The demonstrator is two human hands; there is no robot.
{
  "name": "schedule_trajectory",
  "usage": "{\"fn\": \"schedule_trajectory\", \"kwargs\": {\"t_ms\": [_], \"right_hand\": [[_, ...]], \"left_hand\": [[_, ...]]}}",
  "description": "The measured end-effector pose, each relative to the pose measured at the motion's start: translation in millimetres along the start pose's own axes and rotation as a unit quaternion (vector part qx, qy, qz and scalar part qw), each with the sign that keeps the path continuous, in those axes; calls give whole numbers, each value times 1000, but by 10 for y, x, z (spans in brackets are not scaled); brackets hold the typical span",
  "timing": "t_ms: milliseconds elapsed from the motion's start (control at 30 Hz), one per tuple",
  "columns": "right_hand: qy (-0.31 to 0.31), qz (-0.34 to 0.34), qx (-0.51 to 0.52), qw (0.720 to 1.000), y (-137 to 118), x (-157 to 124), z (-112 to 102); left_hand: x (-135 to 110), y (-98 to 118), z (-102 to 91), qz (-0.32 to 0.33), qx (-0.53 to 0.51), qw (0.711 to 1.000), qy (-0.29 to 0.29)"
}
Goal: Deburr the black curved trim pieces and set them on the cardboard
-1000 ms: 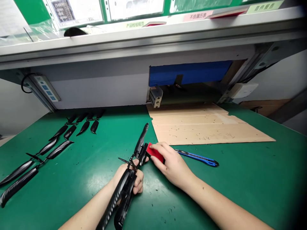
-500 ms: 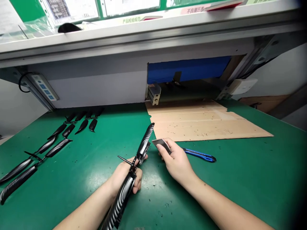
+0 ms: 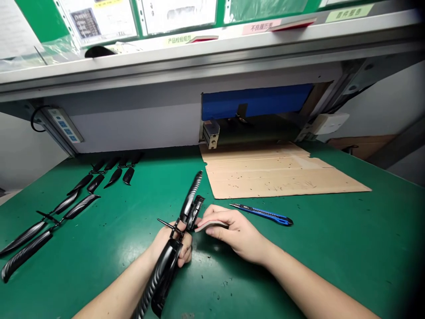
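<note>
My left hand point(image 3: 171, 241) is closed around the middle of a long black plastic part point(image 3: 158, 270), glossy with grey wavy stripes. Thin cross-pieces join its two blade-like halves, and it slants from lower left to upper right. Its far half shows a hollow, ribbed dark side near my fingertips. Between the thumb and fingers of my right hand point(image 3: 237, 230) is a thin, bent grey pad point(image 3: 212, 224) with a reddish upper face. The pad's left end is close beside the black part; whether they touch I cannot tell.
A blue utility knife point(image 3: 265, 214) lies beyond my right hand, blade out to the left. Behind it is a cardboard sheet point(image 3: 252, 177). Several similar striped parts point(image 3: 49, 217) lie at the left on the green table point(image 3: 292, 266). A metal-edged shelf point(image 3: 166, 66) spans the back.
My right hand has turned and moved slightly down and left, so the pad shows its reddish face. The black part has rolled in my left hand, showing more of its hollow side.
</note>
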State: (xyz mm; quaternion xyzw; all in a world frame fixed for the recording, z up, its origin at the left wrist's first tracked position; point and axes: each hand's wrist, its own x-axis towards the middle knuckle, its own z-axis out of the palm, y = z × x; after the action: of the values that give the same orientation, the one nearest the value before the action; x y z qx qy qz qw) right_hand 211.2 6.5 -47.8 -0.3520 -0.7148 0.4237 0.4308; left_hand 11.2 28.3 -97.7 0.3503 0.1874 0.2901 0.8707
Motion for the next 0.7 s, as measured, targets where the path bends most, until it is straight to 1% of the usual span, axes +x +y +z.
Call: {"fn": "schedule_trajectory", "kwargs": {"t_ms": [33, 133, 167, 200, 267, 300, 333, 400, 467, 500, 533, 600, 633, 667, 700], "right_hand": [[17, -3, 1, 1000, -6, -2, 1], [150, -29, -40, 987, 2, 1, 56], [163, -34, -54, 984, 5, 3, 73], [144, -37, -64, 987, 2, 3, 80], [37, -35, -64, 997, -21, -6, 54], [-3, -31, -67, 997, -38, -15, 22], [-22, -26, -80, 996, -55, -26, -20], [-15, -9, -144, 989, -72, -47, -119], [-2, 5, -230, 973, -59, -52, -219], [-7, 6, -262, 965, -46, -46, -262], [-4, -1, -281, 960, -34, -35, -294], [52, -31, -285, 957, -37, -15, -318], [81, -53, -289, 952, -57, -14, -305], [94, -81, -305, 944, -87, -21, -274], [86, -109, -334, 932, -124, -36, -227]], "left_hand": [[5, -8, -1, -2, 3, 1000, -4], [16, -42, -4, -9, 8, 1000, -16], [17, -50, -9, -8, 8, 1000, -21], [17, -49, -15, -5, 7, 1000, -24], [10, -6, -29, 9, 1, 1000, -27], [-1, 45, -33, 22, -3, 1000, -21], [-20, 115, -33, 38, -4, 999, -8], [-94, 309, -14, 72, 21, 997, 28], [-211, 532, 36, 83, 106, 989, 65], [-278, 634, 69, 71, 171, 979, 86], [-345, 719, 104, 49, 244, 963, 108], [-458, 808, 164, 4, 384, 911, 149], [-496, 806, 182, -9, 441, 882, 167], [-518, 773, 191, -7, 487, 854, 182], [-521, 713, 192, 9, 520, 832, 193]]}}
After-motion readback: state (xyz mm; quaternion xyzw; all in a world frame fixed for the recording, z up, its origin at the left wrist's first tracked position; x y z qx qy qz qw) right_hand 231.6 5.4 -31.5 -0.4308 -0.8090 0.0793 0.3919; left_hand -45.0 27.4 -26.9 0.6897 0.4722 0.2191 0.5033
